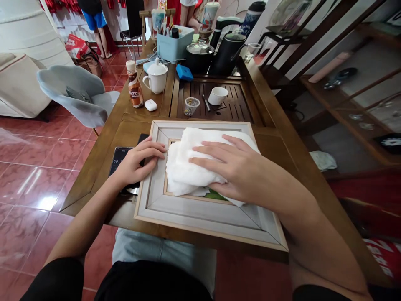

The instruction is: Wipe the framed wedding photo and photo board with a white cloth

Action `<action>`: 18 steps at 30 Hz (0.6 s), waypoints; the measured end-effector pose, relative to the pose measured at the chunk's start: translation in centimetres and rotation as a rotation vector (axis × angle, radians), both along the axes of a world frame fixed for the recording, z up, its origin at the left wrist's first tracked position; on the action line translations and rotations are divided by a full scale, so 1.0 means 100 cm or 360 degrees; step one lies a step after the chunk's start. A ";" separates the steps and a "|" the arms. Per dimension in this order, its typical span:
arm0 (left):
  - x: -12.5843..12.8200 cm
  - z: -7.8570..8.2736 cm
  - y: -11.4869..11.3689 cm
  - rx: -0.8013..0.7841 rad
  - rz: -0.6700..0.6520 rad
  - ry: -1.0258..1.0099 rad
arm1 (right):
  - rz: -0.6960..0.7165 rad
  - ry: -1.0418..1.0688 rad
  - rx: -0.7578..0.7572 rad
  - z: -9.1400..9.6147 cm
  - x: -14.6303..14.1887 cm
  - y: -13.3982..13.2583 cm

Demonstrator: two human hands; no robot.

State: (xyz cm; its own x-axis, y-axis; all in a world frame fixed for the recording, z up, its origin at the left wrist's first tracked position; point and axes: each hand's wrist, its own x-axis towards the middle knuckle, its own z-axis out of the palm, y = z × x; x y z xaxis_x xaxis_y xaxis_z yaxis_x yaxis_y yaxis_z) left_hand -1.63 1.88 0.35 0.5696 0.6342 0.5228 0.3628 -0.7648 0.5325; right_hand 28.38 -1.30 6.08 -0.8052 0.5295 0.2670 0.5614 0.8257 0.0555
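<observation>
A pale grey picture frame (pixel 200 211) lies flat on the wooden table in front of me. A white folded cloth (pixel 188 161) covers most of its middle, with a sliver of green picture showing under it. My right hand (pixel 233 167) lies on the cloth with fingers stretched out flat, pressing it down. My left hand (pixel 138 161) rests on the frame's left edge, fingers curled over the rim, holding it still. A black phone (pixel 120 156) lies partly under that hand.
Behind the frame is a slatted tea tray (pixel 232 104) with a white cup (pixel 217 95) and a small plastic cup (pixel 191 105). A Nescafe bottle (pixel 135 85), white lidded mug (pixel 156 76), kettles (pixel 227 52) and a blue box (pixel 173 46) stand further back. A grey chair (pixel 78 98) stands left.
</observation>
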 end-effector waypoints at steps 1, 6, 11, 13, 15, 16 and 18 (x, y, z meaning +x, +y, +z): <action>0.000 0.000 0.000 0.0009 0.0000 0.0002 | 0.0006 0.0047 0.0057 0.000 0.000 0.000; 0.001 -0.002 0.002 0.0048 -0.0015 -0.0023 | 0.0010 0.0292 0.0280 0.000 0.001 0.002; 0.000 0.000 0.002 0.0084 0.0006 0.0002 | 0.0063 0.0076 0.0197 -0.009 -0.003 0.012; 0.000 0.002 0.001 0.0063 0.0007 0.0033 | 0.0047 -0.0026 0.0200 -0.011 -0.003 0.015; -0.001 0.003 0.001 0.0032 0.0001 0.0060 | -0.0007 -0.0115 0.0256 -0.010 -0.002 0.015; -0.001 0.003 0.000 0.0020 -0.0004 0.0067 | -0.0041 -0.0155 0.0291 -0.008 -0.001 0.014; -0.002 0.003 0.000 0.0004 -0.0019 0.0067 | -0.0125 -0.0225 0.0358 -0.004 0.000 0.011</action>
